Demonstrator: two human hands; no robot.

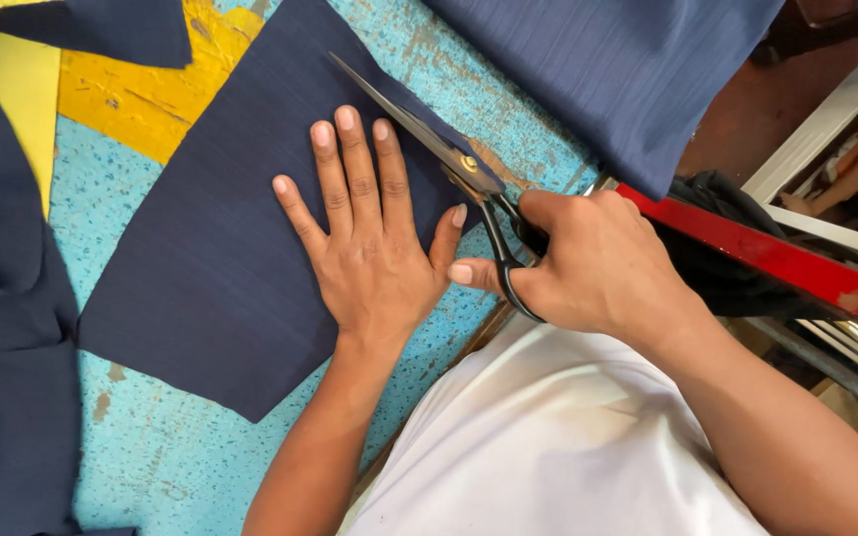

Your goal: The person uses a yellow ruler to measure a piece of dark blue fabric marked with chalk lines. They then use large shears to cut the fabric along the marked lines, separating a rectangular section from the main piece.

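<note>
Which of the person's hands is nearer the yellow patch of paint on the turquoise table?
Left. The left hand lies flat on the navy cloth panel, closer to the yellow patch. The right hand grips the black-handled scissors farther off, at the table edge.

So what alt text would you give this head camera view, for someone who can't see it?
A person's left hand presses flat on a navy fabric piece while the right hand works black scissors along its edge, on a worn turquoise table.
</note>
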